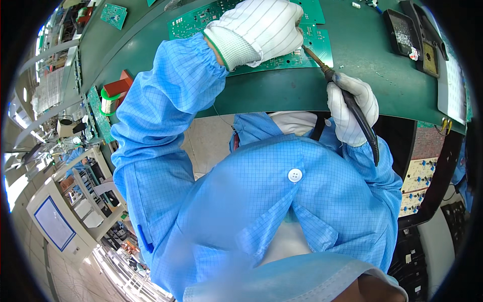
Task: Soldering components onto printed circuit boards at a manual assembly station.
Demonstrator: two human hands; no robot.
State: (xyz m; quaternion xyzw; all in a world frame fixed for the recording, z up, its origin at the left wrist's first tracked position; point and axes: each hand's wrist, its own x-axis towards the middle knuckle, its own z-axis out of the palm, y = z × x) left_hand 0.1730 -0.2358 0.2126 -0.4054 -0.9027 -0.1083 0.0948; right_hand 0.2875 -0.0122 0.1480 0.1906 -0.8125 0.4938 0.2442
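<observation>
My right hand (pixel 341 113), in a white striped glove, is closed around the black handle of a soldering iron (pixel 363 123). Its metal tip reaches up and left to the fingertips of my left hand (pixel 259 32), over a green circuit board panel (pixel 319 48) lying on the bench. The left glove is also white and striped, with the fingers curled together in a pinch. What they hold, if anything, is hidden by the glove, which also covers part of the panel. A thin wire (pixel 215 108) hangs below my left sleeve.
A solder spool (pixel 108 104) with a green rim stands at the left beside a red-brown block (pixel 118 86). A small green board (pixel 113 16) lies at the upper left. At the right are a black tray (pixel 402 32) and a soldering iron stand (pixel 429 58). The bench edge (pixel 282 111) runs before me.
</observation>
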